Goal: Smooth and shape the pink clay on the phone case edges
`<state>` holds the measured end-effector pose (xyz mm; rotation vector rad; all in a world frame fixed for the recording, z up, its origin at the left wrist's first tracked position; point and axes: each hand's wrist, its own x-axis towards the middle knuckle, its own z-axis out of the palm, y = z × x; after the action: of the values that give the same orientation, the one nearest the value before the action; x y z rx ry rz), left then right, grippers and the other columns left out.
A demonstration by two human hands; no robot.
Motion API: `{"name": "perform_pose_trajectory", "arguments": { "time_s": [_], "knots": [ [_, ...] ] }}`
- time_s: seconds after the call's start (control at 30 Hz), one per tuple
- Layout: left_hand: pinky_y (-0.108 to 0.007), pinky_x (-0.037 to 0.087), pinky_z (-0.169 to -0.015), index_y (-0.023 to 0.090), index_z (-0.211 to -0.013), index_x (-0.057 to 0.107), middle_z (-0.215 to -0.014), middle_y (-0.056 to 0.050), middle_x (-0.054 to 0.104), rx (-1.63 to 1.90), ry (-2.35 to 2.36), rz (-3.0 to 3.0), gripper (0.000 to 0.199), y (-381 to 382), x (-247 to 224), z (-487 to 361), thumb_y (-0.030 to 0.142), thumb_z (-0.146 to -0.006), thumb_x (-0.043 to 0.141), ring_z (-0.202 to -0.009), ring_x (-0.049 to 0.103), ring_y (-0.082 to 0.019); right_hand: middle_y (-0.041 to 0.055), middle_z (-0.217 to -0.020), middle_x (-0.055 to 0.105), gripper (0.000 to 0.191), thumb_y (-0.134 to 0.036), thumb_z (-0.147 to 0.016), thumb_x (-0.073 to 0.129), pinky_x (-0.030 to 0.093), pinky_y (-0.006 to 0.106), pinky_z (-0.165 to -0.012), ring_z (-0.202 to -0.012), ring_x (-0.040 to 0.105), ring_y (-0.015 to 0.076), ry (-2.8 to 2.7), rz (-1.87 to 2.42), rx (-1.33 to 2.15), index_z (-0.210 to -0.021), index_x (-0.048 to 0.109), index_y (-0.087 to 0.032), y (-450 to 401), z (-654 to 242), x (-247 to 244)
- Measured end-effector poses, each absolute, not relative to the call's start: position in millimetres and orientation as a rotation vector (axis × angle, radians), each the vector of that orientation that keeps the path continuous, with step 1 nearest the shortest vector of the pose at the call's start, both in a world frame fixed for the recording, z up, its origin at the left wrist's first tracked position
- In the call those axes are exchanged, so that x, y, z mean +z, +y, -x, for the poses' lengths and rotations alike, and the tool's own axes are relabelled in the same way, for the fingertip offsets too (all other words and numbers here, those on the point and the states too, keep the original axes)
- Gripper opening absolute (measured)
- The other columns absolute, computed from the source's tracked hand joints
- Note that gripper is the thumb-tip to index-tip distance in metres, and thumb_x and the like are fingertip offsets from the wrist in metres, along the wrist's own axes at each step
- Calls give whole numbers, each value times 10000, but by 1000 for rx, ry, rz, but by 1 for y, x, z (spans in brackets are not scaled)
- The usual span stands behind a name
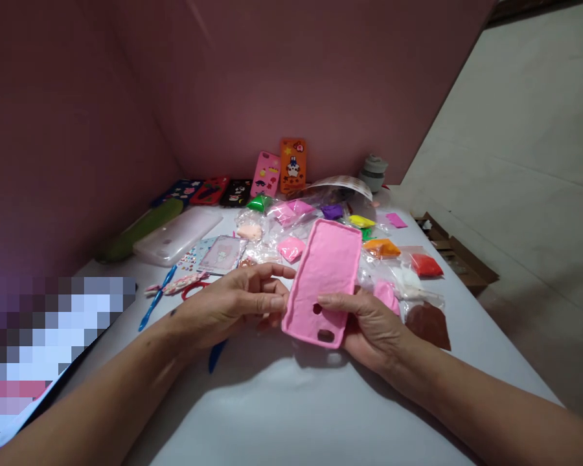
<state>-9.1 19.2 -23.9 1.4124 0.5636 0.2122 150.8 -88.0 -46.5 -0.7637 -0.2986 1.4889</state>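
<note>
A pink clay-covered phone case (326,272) is held up above the white table, tilted, with a round hole and an oval opening near its lower end. My right hand (369,323) grips its lower right side, the thumb lying over the inner face beside the round hole. At the case's lower left edge is my left hand (252,299), its fingers bent and the thumb near the index finger. Whether those fingertips pinch the rim is hard to make out.
Behind stand a pink case (265,175) and an orange case (293,166). Bags of coloured clay, such as red (426,265) and brown (427,323), lie right. A blue tool (158,299), a clear case (177,237) and a green pouch (140,230) lie left.
</note>
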Motion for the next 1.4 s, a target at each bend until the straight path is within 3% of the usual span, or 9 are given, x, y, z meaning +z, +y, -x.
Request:
{"name": "perform_pose_trajectory", "arguments": {
  "time_s": [0.13,0.27,0.5,0.67,0.93,1.2,1.4],
  "knots": [
    [-180,291,-456,166,-878,538,-636,37,497,334,732,-1566,215,18,-21,9,342,-791,626,-530,419,-70,6,-688,674,188,-95,-582,812,503,255,-635,-619,600,120,-339,840,1296,-707,680,-142,-89,-149,-47],
    [-191,321,-522,157,-763,591,-642,27,534,436,836,-1740,196,10,-19,6,347,-805,617,-588,449,-80,-2,-714,677,149,-137,-638,803,507,248,-653,-643,608,114,-379,827,1236,-735,691,-156,-91,-146,-44],
    [-243,350,-575,166,-767,625,-689,2,558,651,872,-2294,188,0,-27,4,319,-834,539,-621,470,-117,6,-768,686,127,-166,-673,796,514,246,-683,-690,627,117,-386,794,1200,-738,688,-156,-92,-139,-44],
    [-240,357,-581,168,-733,597,-664,-1,569,702,872,-2394,167,-1,-32,7,264,-841,514,-618,496,-119,-13,-764,683,90,-166,-690,775,509,237,-690,-656,603,98,-421,779,1242,-708,688,-177,-94,-135,-44],
    [-225,362,-555,166,-732,596,-653,-3,572,817,848,-2541,174,-3,-35,7,231,-849,484,-581,504,-107,10,-846,694,88,-180,-707,761,504,309,-721,-736,626,156,-466,872,1216,-761,694,-200,-95,-133,-51],
    [-214,344,-518,156,-684,576,-640,-12,560,873,832,-2668,226,-6,-37,8,231,-861,458,-564,507,-105,6,-884,690,184,-189,-733,740,508,329,-747,-825,638,184,-527,861,1213,-907,700,-234,-97,-131,-54],
    [-210,337,-506,173,-787,573,-686,-3,593,948,847,-2677,131,-8,-38,9,209,-853,466,-538,479,-93,16,-875,681,172,-190,-730,734,493,339,-772,-791,622,178,-536,867,1214,-896,700,-218,-96,-131,-53]
  ]
}}
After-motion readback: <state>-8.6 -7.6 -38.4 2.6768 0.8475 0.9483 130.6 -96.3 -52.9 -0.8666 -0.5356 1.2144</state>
